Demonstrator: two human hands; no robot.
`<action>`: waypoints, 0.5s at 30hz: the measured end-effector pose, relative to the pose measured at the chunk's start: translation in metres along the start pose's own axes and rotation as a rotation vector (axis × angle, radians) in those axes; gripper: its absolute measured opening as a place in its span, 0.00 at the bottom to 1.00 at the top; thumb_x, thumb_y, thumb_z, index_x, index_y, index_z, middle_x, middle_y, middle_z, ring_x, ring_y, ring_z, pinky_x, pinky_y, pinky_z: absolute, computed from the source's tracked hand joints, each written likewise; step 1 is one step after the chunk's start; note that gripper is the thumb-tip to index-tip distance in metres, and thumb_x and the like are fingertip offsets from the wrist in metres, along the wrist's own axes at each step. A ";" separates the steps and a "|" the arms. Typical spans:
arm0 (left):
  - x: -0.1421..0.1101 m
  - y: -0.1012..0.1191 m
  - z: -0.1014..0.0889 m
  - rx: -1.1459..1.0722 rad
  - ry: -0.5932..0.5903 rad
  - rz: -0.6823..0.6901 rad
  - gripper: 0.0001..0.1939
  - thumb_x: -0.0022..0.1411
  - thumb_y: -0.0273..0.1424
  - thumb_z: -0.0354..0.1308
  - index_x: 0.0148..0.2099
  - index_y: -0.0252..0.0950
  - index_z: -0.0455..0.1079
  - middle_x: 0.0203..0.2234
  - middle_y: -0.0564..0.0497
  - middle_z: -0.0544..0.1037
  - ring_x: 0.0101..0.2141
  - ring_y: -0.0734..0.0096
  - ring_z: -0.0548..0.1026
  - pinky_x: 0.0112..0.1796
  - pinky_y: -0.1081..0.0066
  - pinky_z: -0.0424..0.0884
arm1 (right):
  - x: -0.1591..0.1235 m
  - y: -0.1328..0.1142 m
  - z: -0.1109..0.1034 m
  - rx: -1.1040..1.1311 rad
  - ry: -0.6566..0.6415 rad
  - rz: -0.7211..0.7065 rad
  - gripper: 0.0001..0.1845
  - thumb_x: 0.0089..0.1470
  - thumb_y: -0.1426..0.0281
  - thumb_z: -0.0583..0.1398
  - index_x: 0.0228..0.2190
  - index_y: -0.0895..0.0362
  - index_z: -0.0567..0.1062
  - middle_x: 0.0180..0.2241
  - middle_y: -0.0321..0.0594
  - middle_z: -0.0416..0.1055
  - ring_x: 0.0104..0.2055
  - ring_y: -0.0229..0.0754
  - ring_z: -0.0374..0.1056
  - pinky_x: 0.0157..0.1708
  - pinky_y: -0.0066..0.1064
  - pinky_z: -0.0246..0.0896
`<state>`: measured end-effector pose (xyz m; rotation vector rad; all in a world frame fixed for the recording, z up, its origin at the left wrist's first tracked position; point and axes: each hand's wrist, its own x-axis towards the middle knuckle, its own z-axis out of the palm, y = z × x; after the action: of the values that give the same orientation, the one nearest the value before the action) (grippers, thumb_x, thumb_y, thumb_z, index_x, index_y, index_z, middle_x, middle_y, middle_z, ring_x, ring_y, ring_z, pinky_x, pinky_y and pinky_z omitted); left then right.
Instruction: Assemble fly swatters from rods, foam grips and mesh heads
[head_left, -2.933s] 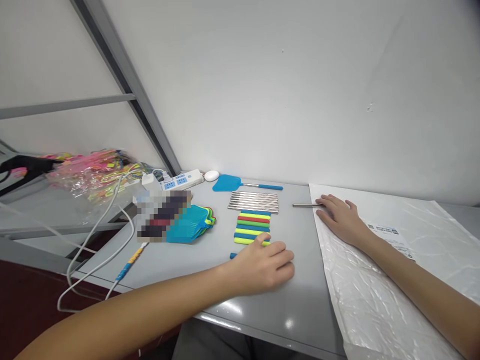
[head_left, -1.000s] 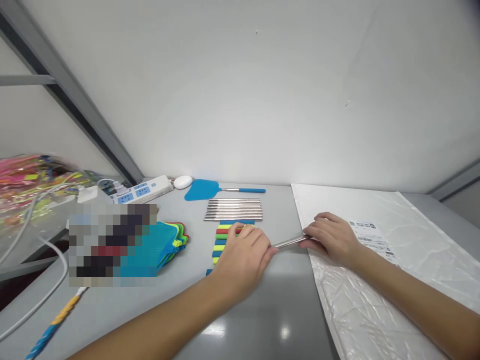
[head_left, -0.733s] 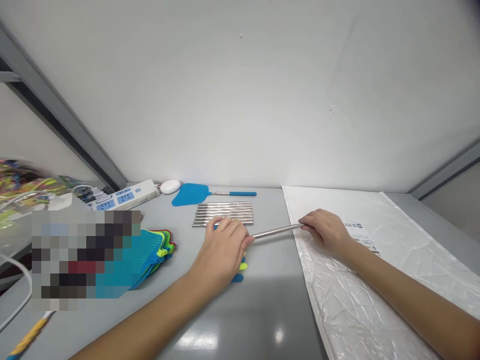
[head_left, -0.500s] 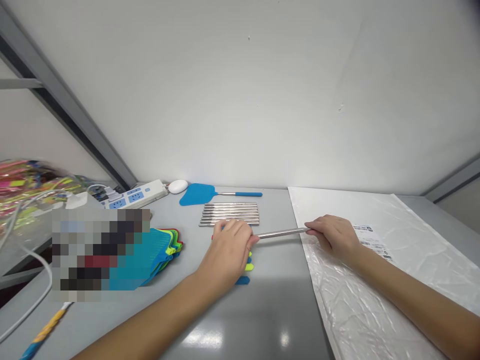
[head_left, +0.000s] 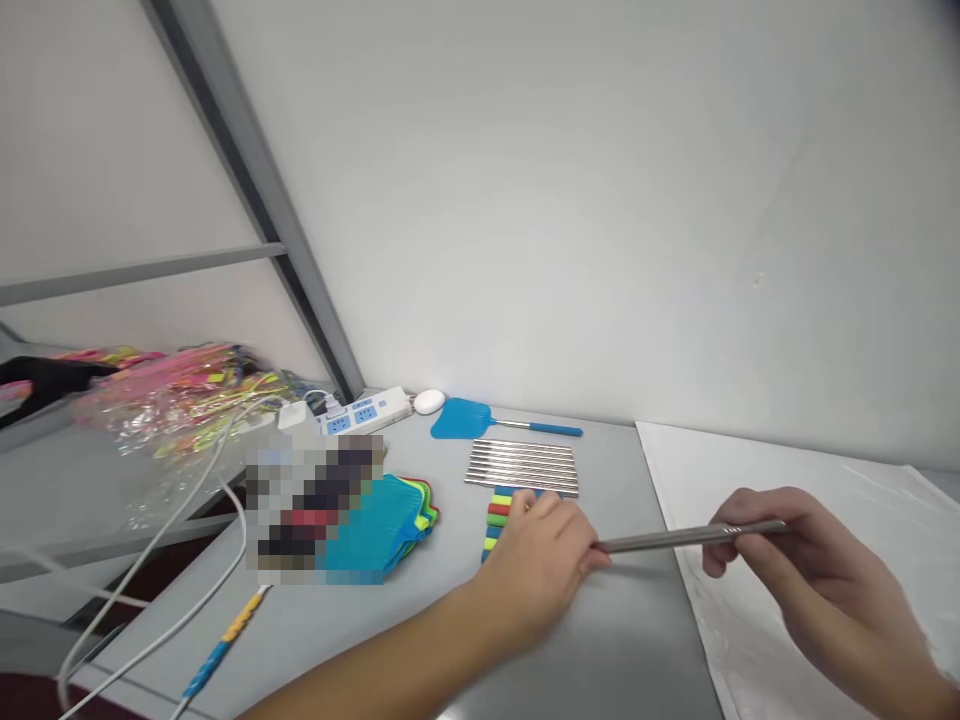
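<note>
A thin steel rod (head_left: 675, 539) is lifted just above the grey table (head_left: 420, 640). My right hand (head_left: 806, 575) pinches its right part, fingers closed around it, over a white plastic sheet (head_left: 825, 480). My left hand (head_left: 544, 560) is closed at the rod's left end, its fingers covering part of a row of coloured foam grips (head_left: 496, 520). What the left fingers hold is hidden. Behind the grips lies a flat row of several steel rods (head_left: 523, 467).
A finished blue fly swatter (head_left: 480, 418) lies near the wall, beside a white power strip (head_left: 360, 412). A stack of coloured swatter heads (head_left: 397, 510) sits left of the grips. White cables (head_left: 187, 560) hang off the left edge. A bag of pink items (head_left: 165, 390) lies far left.
My right hand picked up the single rod from beside the sheet and brought it to my left hand. Both hands now hold it off the table, and the camera has swung left.
</note>
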<state>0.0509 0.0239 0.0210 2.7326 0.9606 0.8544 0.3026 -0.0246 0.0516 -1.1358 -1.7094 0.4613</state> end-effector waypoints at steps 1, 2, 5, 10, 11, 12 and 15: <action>-0.001 0.002 0.002 -0.001 0.011 0.031 0.16 0.73 0.39 0.44 0.37 0.36 0.66 0.33 0.51 0.75 0.34 0.67 0.67 0.35 0.65 0.55 | 0.002 -0.008 0.001 -0.006 -0.037 -0.006 0.06 0.63 0.67 0.55 0.42 0.48 0.68 0.31 0.36 0.71 0.31 0.41 0.72 0.30 0.31 0.69; -0.003 0.003 0.004 -0.003 0.022 0.061 0.17 0.72 0.41 0.45 0.36 0.36 0.67 0.32 0.51 0.76 0.34 0.67 0.67 0.35 0.65 0.55 | 0.005 -0.015 0.004 -0.023 -0.080 -0.025 0.07 0.63 0.67 0.54 0.43 0.48 0.69 0.33 0.38 0.72 0.34 0.42 0.72 0.32 0.31 0.70; -0.005 0.009 0.011 -0.017 0.092 0.123 0.20 0.71 0.44 0.46 0.35 0.36 0.69 0.29 0.50 0.76 0.32 0.67 0.69 0.35 0.66 0.59 | 0.014 -0.029 0.020 -0.068 -0.231 -0.110 0.10 0.64 0.66 0.52 0.45 0.48 0.68 0.39 0.41 0.72 0.41 0.45 0.71 0.39 0.33 0.70; -0.006 0.013 0.018 -0.042 0.212 0.185 0.22 0.70 0.42 0.47 0.30 0.34 0.71 0.24 0.49 0.76 0.27 0.69 0.72 0.27 0.68 0.62 | 0.040 -0.045 0.055 -0.083 -0.550 0.029 0.14 0.67 0.63 0.46 0.42 0.50 0.70 0.32 0.37 0.73 0.32 0.41 0.71 0.32 0.31 0.68; -0.008 0.014 0.017 -0.034 0.217 0.194 0.22 0.70 0.41 0.47 0.28 0.35 0.71 0.22 0.50 0.75 0.25 0.70 0.71 0.24 0.68 0.61 | 0.050 -0.044 0.062 -0.129 -0.560 0.045 0.15 0.67 0.62 0.45 0.43 0.50 0.70 0.33 0.37 0.74 0.33 0.41 0.71 0.33 0.31 0.68; -0.010 0.014 0.016 -0.023 0.214 0.207 0.23 0.69 0.41 0.48 0.26 0.36 0.69 0.19 0.52 0.73 0.23 0.71 0.70 0.21 0.69 0.58 | 0.062 -0.042 0.069 -0.193 -0.551 0.038 0.16 0.67 0.61 0.46 0.46 0.49 0.70 0.37 0.39 0.75 0.36 0.43 0.72 0.35 0.33 0.68; -0.019 0.013 0.014 0.006 0.111 0.309 0.19 0.68 0.41 0.52 0.26 0.38 0.69 0.18 0.55 0.71 0.20 0.72 0.69 0.18 0.69 0.54 | 0.104 -0.020 0.093 -0.442 -0.547 -0.060 0.19 0.65 0.57 0.49 0.52 0.50 0.69 0.42 0.44 0.76 0.40 0.48 0.72 0.37 0.38 0.67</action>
<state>0.0537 0.0033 0.0044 2.9104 0.5626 1.0615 0.2044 0.0723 0.0804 -1.3433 -2.4014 0.3866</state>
